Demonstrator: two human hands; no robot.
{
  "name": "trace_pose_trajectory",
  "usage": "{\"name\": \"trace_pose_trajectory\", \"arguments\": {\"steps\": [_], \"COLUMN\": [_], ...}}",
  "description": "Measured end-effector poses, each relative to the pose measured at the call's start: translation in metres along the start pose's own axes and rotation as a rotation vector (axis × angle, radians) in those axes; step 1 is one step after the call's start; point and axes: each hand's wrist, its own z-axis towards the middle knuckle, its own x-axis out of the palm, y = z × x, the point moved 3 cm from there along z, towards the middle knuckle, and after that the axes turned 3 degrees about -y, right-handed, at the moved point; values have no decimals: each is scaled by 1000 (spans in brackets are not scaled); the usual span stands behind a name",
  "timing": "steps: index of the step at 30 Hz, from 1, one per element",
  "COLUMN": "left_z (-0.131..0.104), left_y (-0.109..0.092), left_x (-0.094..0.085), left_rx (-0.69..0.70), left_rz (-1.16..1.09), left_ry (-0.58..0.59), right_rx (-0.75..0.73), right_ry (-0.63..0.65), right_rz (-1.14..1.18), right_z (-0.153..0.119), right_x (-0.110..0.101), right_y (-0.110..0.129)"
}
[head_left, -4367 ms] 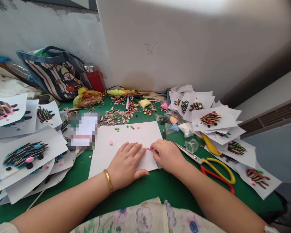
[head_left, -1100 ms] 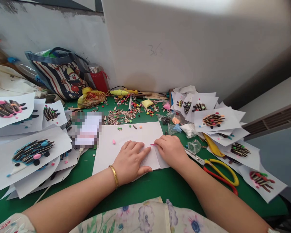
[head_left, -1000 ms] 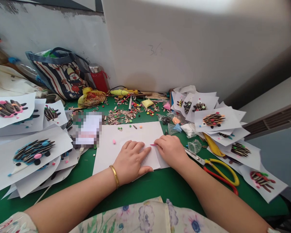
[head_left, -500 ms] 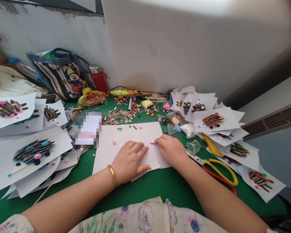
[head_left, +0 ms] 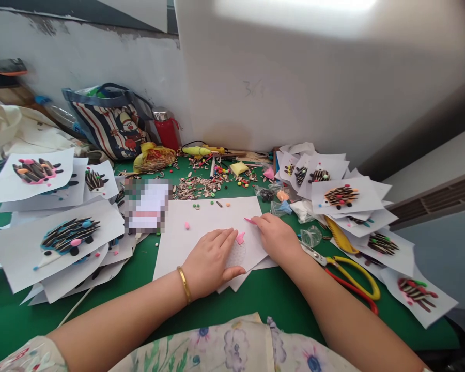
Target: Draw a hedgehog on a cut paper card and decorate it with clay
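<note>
My left hand (head_left: 215, 261) lies flat on a white paper sheet (head_left: 258, 253), fingers stretched out and together. Just past its fingertips a flattened piece of pink clay (head_left: 240, 237) sticks to the paper, at the upper edge of a printed round pattern that the hand partly covers. In my right hand (head_left: 279, 238) a thin, pointed pink tool (head_left: 250, 220) is pinched, its tip held out to the left beyond the clay. A larger white sheet (head_left: 172, 253) lies underneath, bearing a pink clay lump (head_left: 187, 226) and a few green and orange balls.
Scissors (head_left: 346, 271) with yellow and red handles lie right of my right hand. Stacks of seed hedgehog pictures (head_left: 72, 235) stand at both sides. A phone (head_left: 149, 206), scattered seeds (head_left: 197, 186), bagged clay (head_left: 281, 207) and a red bottle (head_left: 166, 129) sit further back.
The pink clay now shows more clearly beside my left fingertips. The smaller sheet is turned slightly, and the pink tool has risen a little and tilted. The whole view has shifted slightly.
</note>
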Motion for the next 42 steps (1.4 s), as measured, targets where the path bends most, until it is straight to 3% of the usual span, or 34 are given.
{"name": "trace_pose_trajectory", "arguments": {"steps": [6,14,18,23,31,36,42], "left_z": [1,-1,-21,-46,-51,-52,-50], "left_y": [-3,34,40,40,44,47,45], "left_x": [-9,-23,-28,-16,-7,-8,-14], "left_rx": [-12,-95,-95,-56,-21,-23,-71], "left_rz": [0,99,97,87,69,12,-19], "left_ry": [-13,97,85,109,86,51,34], "right_rx": [4,2,-17,-17,76,82,-60], "right_ry": [0,-86,16,188,316,318,237], "right_rz": [57,-21,76,130,229,289,290], "right_z": [1,3,-3,-6,-2,-1,3], "right_x": [3,-2,-8,-10,-13,-7,-13], "right_y": [-2,-2,3,2,1,-3,4]}}
